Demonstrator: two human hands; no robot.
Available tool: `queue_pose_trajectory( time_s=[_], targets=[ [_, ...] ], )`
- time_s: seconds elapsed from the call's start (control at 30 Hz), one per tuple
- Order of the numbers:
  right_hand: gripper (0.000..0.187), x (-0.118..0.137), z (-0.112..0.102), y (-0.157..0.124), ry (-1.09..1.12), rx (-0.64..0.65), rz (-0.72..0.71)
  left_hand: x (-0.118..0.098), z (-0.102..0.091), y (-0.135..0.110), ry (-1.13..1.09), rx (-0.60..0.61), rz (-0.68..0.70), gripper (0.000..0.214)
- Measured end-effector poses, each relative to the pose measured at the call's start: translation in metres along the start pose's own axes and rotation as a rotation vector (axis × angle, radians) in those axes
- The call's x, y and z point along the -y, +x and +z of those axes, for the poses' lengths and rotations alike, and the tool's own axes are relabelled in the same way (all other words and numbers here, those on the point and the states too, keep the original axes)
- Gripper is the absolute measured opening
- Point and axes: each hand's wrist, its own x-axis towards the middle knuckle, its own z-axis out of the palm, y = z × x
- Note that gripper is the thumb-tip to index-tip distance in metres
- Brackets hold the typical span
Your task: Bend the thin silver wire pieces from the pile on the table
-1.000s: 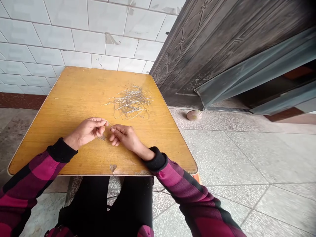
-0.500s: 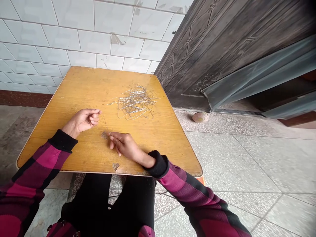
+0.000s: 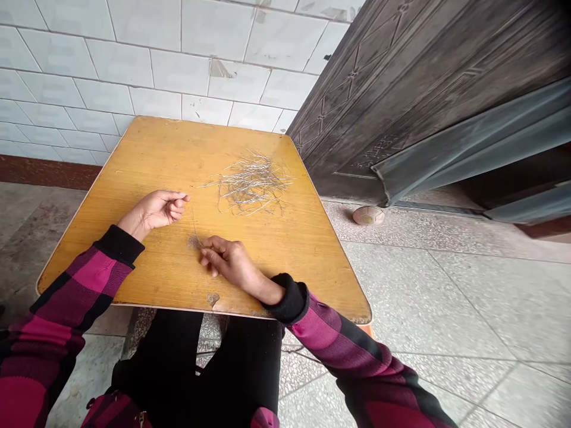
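Observation:
I sit at a small yellow wooden table (image 3: 134,160). A loose pile of thin silvery wire pieces (image 3: 250,184) lies on its far right part. My right hand (image 3: 229,261) rests on the table near the front, thumb and forefinger pinched on the lower end of a single thin wire (image 3: 194,223) that runs up toward my left hand. My left hand (image 3: 158,209) lies to the left, fingers curled loosely with the tips close to the wire's upper end; whether they touch it I cannot tell.
A white tiled wall (image 3: 134,53) stands behind the table. A dark carved metal door (image 3: 401,89) is on the right. A small round ball-like object (image 3: 368,215) lies on the speckled floor by the door. The table's front edge is chipped (image 3: 213,298).
My hands, close together a second ago, have drawn apart: the left went left and back, the right stayed near the front. The single wire now stretches between them.

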Motion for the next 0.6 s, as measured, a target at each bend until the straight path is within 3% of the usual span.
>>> queue_pose_trajectory(
  time_s=[0.3, 0.47, 0.6],
  targets=[
    [0.039, -0.004, -0.001, 0.001, -0.017, 0.093, -0.012, 0.000, -0.005, 0.010, 0.059, 0.001, -0.040, 0.021],
    [0.036, -0.003, -0.003, -0.001, -0.234, 0.156, -0.246, 0.005, 0.000, 0.016, 0.190, -0.012, -0.144, 0.022],
    [0.038, 0.000, -0.006, -0.001, -0.536, 0.230, -0.444, 0.014, 0.002, 0.025, 0.251, 0.089, -0.249, 0.020]
  ],
)
